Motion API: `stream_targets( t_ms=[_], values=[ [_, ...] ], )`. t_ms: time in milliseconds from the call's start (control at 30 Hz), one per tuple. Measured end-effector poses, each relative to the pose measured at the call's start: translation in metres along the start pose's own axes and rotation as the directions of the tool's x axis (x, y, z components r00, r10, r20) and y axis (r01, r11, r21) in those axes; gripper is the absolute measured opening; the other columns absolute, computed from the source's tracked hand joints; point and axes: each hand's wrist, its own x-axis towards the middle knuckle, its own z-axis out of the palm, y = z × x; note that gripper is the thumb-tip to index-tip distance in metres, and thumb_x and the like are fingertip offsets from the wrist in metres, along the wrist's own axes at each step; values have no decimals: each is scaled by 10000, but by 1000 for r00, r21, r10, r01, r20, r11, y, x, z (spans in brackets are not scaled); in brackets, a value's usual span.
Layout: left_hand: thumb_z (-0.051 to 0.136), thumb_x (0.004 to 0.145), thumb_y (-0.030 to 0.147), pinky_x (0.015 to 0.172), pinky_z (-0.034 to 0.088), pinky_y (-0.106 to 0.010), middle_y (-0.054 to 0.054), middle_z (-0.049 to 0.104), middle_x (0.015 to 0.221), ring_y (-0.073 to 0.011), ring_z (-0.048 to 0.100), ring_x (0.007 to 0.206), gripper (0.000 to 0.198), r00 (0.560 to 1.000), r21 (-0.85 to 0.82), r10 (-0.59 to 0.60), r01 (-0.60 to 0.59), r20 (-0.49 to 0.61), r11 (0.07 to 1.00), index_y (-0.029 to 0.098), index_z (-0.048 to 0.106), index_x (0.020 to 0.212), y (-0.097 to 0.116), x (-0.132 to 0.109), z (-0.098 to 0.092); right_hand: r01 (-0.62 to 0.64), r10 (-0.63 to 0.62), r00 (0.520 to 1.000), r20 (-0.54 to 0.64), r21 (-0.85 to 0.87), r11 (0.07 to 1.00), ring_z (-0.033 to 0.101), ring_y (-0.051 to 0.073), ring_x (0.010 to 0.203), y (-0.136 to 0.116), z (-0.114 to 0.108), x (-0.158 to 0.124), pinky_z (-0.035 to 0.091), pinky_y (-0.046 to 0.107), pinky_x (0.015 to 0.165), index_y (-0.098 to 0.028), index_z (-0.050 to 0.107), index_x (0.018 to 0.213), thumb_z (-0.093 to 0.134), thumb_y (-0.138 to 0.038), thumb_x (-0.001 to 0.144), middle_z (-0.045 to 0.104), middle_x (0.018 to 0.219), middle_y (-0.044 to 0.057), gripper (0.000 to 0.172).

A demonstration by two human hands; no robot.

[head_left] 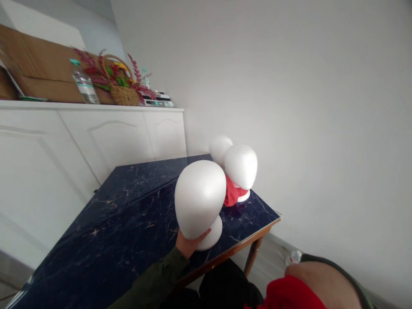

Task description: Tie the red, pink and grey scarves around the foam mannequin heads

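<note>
A white foam mannequin head stands on the dark blue marbled table close to its front edge. My left hand is closed around the neck of this head, with part of the fingers hidden behind it. At the lower right, very near the camera, my right hand is partly cut off by the frame. Red cloth hangs at it and covers the fingers, which seem closed on the fabric. Another white mannequin head stands farther back with a red scarf around its neck.
Behind them stands a further white head. The blue marbled table has wooden legs and meets a white cabinet. On the cabinet are a flower basket, a water bottle and cardboard. A clear bottle is near my right hand.
</note>
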Motion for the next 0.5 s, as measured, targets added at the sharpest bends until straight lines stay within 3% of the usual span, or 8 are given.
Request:
stream_targets(
  t_ms=[67,133,200,267,333,367,433,500],
  values=[
    [726,571,436,1011,388,-482,-140,520,1243,-303,475,1173,870,1000,57,13,-12,-17,998,190,337,1309,6,-6,-1,46,-46,999,-3,-63,997,623,151,704,3,5,2,471,208,641,-198,620,714,252,-467,898,630,637,69,491],
    [736,550,441,1052,307,-513,-172,405,1339,-343,345,1267,995,991,165,41,-20,-124,986,166,231,1362,12,-24,-6,113,-113,994,10,-114,987,618,149,751,2,7,10,457,197,679,-191,585,702,251,-475,890,629,663,72,477],
    [697,601,448,1094,200,-522,-162,218,1441,-346,180,1338,1033,961,246,100,-34,-260,969,190,96,1401,16,-54,-14,164,-157,986,56,-159,973,607,151,755,-3,6,23,449,190,675,-194,547,695,343,-469,850,621,679,65,376],
    [598,703,461,1109,160,-505,-98,93,1485,-314,107,1361,938,951,237,184,-125,-249,964,268,14,1410,19,-90,-23,216,-192,973,132,-200,956,589,150,714,-11,3,38,444,190,643,-198,504,678,391,-436,810,604,670,58,295],
    [575,714,495,1092,215,-486,-66,184,1470,-311,189,1343,877,960,108,279,-281,37,954,337,59,1404,29,-120,-30,282,-238,947,216,-205,937,563,139,645,-19,1,54,436,185,599,-201,461,648,379,-397,790,581,634,49,256],
    [602,692,503,1070,259,-479,-75,290,1428,-321,273,1308,867,928,17,296,-308,227,951,344,124,1397,38,-129,-32,306,-259,936,239,-186,934,549,130,609,-22,0,62,433,178,581,-201,444,629,371,-382,783,569,608,44,248],
    [661,655,470,990,364,-452,-97,516,1242,-314,477,1148,795,809,-112,245,-219,535,969,304,306,1347,61,-134,-35,338,-301,911,284,-93,936,545,115,576,-28,-1,74,435,161,572,-195,452,610,386,-367,769,572,589,41,244],
    [669,668,399,856,451,-389,-80,631,996,-255,585,920,554,723,-124,136,-70,677,990,221,526,1172,83,-126,-37,296,-286,927,242,-7,955,582,117,611,-33,-4,82,452,155,607,-176,526,637,449,-393,748,621,643,53,256]
  ],
)
